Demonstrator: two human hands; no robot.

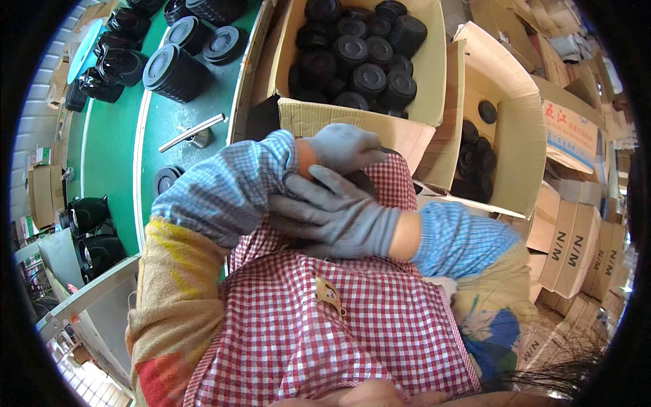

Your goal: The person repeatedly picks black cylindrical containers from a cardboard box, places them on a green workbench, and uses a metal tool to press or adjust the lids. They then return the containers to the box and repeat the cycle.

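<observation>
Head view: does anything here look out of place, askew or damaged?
Little stands out. The black round parts lie in a loose jumble in the open cardboard box, not in rows. A metal handle lies alone and slanted on the green belt.

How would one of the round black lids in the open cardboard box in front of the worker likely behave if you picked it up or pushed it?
The black lids look like moulded plastic, so probably stiff and light. They are flat discs, so one should slide when pushed flat but could roll on edge. Their ribbed rims likely help grip.
</observation>
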